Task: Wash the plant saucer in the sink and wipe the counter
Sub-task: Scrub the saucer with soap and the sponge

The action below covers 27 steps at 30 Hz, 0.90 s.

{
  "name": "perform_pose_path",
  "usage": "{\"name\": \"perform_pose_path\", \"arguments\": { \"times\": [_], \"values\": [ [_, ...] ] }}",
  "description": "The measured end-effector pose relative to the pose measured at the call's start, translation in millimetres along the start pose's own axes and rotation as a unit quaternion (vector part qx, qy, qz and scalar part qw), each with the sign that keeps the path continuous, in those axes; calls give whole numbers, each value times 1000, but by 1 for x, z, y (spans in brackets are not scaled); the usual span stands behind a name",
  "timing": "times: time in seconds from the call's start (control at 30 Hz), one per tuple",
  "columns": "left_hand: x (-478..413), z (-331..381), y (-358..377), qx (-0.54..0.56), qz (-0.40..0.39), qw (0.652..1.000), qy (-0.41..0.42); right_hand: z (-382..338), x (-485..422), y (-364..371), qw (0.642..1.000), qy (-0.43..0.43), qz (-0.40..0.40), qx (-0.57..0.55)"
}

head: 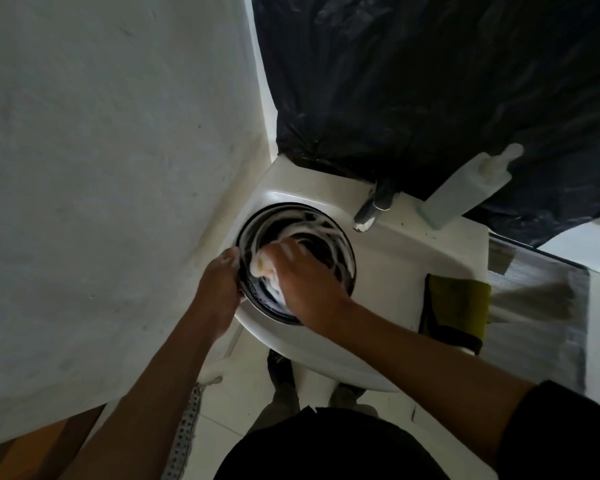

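Down at the bottom, a dark top and a black sleeve (561, 434) on the right arm, pale floor tiles (246, 410) beneath, and both bare forearms reach up and in towards the white sink (388, 271). There's the saucer (340, 251), black and round, sitting right in the basin and filling most of it, its inside streaked with white foam. The left hand (219, 289) is on the saucer's left rim, fingers curled over the edge and gripping it. The right hand (302, 282) is inside the saucer, fingers bent around a pale, foamy sponge (262, 268) and pressing it onto the dark surface; the lather hides most of the sponge. Off to the right, a green cloth (454, 306) with dark edging lies on the sink's right rim, draped over the front edge, well apart from the hands. Further back, a chrome tap (371, 209) points over the basin just beyond the saucer, no water visible from it. Beside the tap stands a pale pump bottle (465, 192) on the back ledge, leaning in this wide view. Behind it all hangs crumpled black plastic sheeting (430, 81), and a plain whitish wall (101, 168) fills the left side
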<state>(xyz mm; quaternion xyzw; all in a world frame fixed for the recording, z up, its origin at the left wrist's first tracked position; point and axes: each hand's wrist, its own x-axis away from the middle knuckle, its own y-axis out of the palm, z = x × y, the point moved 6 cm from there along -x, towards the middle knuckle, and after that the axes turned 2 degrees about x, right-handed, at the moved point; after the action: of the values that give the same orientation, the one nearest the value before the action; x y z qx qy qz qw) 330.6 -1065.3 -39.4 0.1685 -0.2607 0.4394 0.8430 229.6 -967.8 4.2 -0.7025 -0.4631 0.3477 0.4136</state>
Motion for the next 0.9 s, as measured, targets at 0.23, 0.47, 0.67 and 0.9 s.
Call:
{"name": "perform_pose_path", "arguments": {
  "times": [0.23,0.47,0.67,0.9],
  "values": [
    [-3,1,-30,-22,4,1000,6,108,70,21,943,295,44,-150],
    [-5,-15,-25,3,-13,1000,-25,126,95,29,620,524,21,-584],
    [-5,-7,3,117,-30,991,-53,100,81,0,587,394,-100,-700],
    [-14,-2,29,117,-46,989,-72,103,67,-28,745,332,-112,-567]
  ]
}}
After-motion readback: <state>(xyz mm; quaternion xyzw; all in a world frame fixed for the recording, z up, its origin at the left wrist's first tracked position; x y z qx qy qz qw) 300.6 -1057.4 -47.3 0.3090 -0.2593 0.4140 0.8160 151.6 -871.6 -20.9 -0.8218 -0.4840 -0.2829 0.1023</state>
